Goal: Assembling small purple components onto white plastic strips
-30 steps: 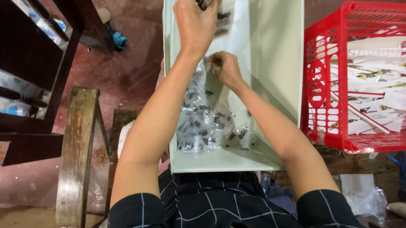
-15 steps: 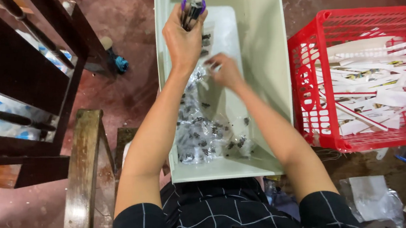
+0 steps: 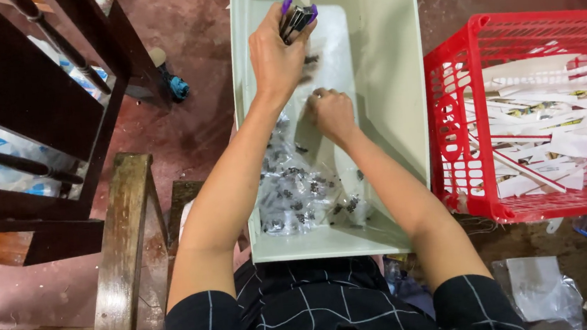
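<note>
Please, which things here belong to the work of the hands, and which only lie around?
In use:
- left hand gripping a bundle of dark pens with purple caps
- right hand closed, down on a clear plastic bag of small dark parts
- pale green rectangular plastic tray under both

Lying about:
- red plastic mesh basket of white paper strips
- dark wooden chair frame
- crumpled clear bag on the floor

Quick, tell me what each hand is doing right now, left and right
Left hand: closed around a bundle of dark pens with purple caps.
Right hand: fingers curled down in the pale green tray; whether it grips anything cannot be told.
</note>
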